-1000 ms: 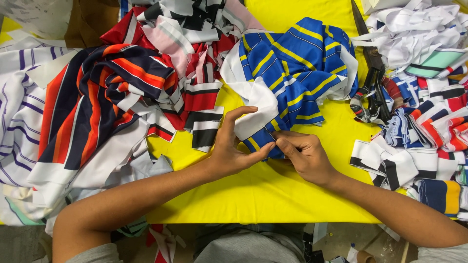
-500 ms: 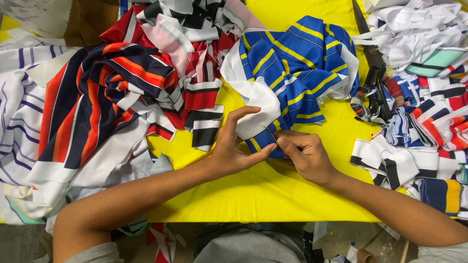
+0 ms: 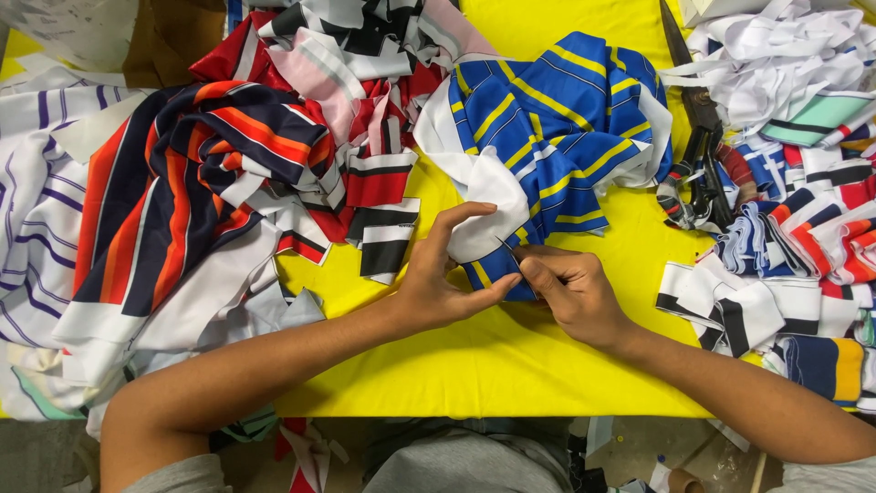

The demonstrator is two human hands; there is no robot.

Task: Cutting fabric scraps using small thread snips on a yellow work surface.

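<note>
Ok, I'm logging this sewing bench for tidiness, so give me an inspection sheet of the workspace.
Surface: yellow table, mostly covered.
Job's things: blue knit fabric with yellow stripes and white edge, its lower edge pinched by left hand and right hand.
Clutter: navy, orange and red striped cloth; white, red and black strips; striped collar pieces; dark scissors.
Grip: both hands shut on the fabric edge.
Cables: nothing seen.
Surroundings: scraps on floor.

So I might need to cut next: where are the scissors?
The scissors lie at upper right on the yellow table, between the blue shirt and the scrap pile.
</note>
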